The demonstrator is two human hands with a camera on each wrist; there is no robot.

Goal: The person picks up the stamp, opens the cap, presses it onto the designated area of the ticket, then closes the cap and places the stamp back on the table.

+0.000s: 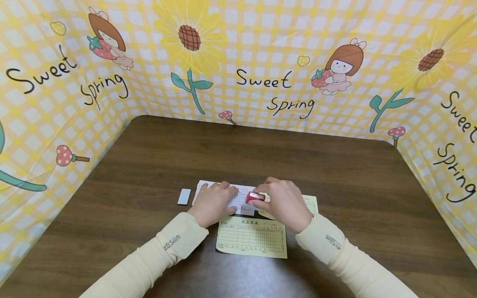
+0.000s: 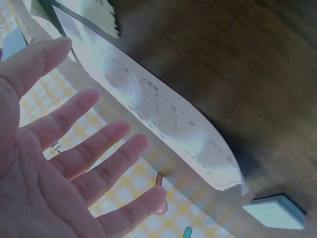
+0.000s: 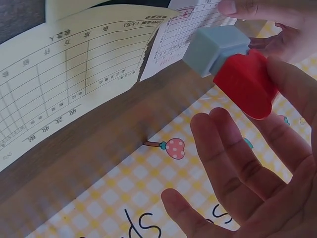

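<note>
My right hand (image 1: pixel 285 203) pinches a red stamp (image 1: pixel 255 197) with a pale grey base, between thumb and index finger; the other fingers are spread. In the right wrist view the stamp (image 3: pixel 247 82) is tilted, its grey end towards the white printed slip (image 3: pixel 173 37). A small red boxed mark (image 3: pixel 185 13) shows on that slip. My left hand (image 1: pixel 212 203) lies over the left part of the white slip (image 1: pixel 238 201), fingers extended. The left wrist view shows the left palm and straight fingers (image 2: pixel 106 171) holding nothing.
A yellow printed slip (image 1: pixel 251 238) lies in front of the white one, and another yellow slip (image 1: pixel 310 203) is partly under my right hand. Left of the white slip sits a small pale rectangular block (image 1: pixel 184 196). A patterned cloth (image 1: pixel 261 54) walls the wooden table (image 1: pixel 238 149).
</note>
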